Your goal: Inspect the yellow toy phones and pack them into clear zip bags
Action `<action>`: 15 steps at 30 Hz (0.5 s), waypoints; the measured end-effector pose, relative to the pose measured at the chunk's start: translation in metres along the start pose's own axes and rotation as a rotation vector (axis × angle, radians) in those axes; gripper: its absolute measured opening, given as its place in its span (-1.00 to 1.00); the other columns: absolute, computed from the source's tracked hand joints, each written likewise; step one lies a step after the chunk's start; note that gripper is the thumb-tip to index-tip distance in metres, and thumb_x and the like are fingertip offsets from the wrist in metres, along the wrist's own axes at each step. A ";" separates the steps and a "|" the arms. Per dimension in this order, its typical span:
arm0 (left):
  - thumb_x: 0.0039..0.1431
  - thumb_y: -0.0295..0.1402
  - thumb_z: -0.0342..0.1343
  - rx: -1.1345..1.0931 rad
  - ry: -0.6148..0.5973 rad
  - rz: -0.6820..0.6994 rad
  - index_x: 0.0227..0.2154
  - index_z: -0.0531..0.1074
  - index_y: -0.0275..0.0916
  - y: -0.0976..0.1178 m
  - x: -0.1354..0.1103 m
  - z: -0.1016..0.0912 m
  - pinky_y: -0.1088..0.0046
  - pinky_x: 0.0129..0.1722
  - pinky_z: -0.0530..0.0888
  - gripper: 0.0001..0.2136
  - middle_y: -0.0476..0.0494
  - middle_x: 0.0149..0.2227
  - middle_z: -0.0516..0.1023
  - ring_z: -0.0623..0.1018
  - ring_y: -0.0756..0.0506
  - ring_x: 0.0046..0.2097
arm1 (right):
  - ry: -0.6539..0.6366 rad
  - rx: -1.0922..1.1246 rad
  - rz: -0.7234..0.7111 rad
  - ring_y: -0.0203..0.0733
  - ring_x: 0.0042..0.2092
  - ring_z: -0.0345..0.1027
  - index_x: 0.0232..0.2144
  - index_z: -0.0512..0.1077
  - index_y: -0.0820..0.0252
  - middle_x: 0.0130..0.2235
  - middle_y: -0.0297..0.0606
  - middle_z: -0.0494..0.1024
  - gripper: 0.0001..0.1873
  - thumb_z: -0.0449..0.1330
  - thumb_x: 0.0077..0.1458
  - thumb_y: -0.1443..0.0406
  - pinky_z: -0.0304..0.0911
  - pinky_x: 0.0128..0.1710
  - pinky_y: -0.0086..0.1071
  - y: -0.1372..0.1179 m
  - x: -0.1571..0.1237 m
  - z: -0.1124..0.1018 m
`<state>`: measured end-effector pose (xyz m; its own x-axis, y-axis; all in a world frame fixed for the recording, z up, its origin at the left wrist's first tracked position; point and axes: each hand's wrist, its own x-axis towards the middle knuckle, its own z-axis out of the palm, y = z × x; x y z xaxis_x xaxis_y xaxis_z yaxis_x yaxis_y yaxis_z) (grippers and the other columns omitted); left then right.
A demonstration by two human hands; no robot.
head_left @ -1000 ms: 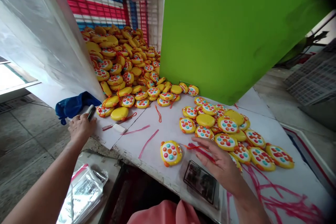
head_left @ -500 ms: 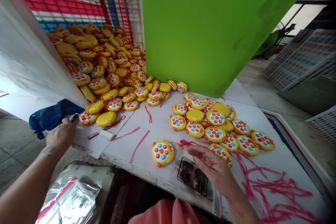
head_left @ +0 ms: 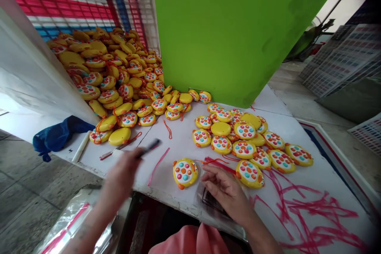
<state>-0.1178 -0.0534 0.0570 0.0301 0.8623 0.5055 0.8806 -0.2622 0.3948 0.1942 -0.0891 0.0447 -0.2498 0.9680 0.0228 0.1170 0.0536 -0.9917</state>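
Note:
My left hand (head_left: 122,175) is blurred over the table's front edge and grips a thin dark pen-like tool (head_left: 149,147) that points up and right. My right hand (head_left: 224,189) lies flat on a clear plastic bag with a dark card (head_left: 210,202) near the front edge. Just left of that hand sits a single yellow toy with coloured buttons (head_left: 185,172), and red strings (head_left: 214,162) trail from it under my fingers. A cluster of several similar yellow toys (head_left: 247,145) lies beyond my right hand.
A big heap of yellow toys (head_left: 110,75) spills from a plastic-lined crate at the back left. A green board (head_left: 235,31) stands behind the white table (head_left: 297,135). Blue cloth (head_left: 56,137) and a white stick (head_left: 81,151) lie at the left edge. Plastic bags (head_left: 71,230) sit below.
My left hand left the blue cloth at the left edge and swung right toward the middle, carrying the dark tool. My right hand slid down onto the plastic bag.

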 end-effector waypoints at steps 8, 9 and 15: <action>0.29 -0.23 -0.06 -0.448 -0.430 0.029 -0.17 0.32 -0.13 0.127 -0.038 0.055 0.40 -0.27 0.49 -0.85 -0.11 -0.26 0.51 0.54 -0.12 -0.23 | 0.177 0.201 0.001 -0.31 -0.49 0.18 -0.21 0.41 0.16 -0.55 -0.42 0.27 -0.72 0.12 0.19 0.08 0.15 -0.50 -0.45 -0.003 -0.012 0.021; 0.29 -0.22 -0.08 -0.430 -0.456 0.004 -0.21 0.32 -0.14 0.130 -0.039 0.054 0.38 -0.31 0.47 -0.84 -0.11 -0.29 0.50 0.54 -0.13 -0.26 | 0.184 0.181 -0.007 -0.31 -0.49 0.18 -0.22 0.40 0.16 -0.54 -0.41 0.27 -0.72 0.12 0.19 0.08 0.15 -0.50 -0.45 -0.003 -0.014 0.019; 0.11 -0.06 0.12 -0.589 -0.611 -0.015 -0.33 0.34 -0.20 0.143 -0.057 0.052 0.41 -0.43 0.37 -0.71 -0.12 -0.37 0.50 0.47 -0.13 -0.40 | 0.111 -0.025 -0.093 -0.33 -0.50 0.15 -0.48 0.32 0.16 -0.54 -0.41 0.26 -0.70 0.12 0.17 0.10 0.08 -0.54 -0.46 -0.012 -0.021 0.014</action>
<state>0.0310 -0.1171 0.0448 0.4196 0.9057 0.0606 0.4978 -0.2855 0.8190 0.1844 -0.1130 0.0542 -0.1528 0.9797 0.1298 0.1229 0.1491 -0.9812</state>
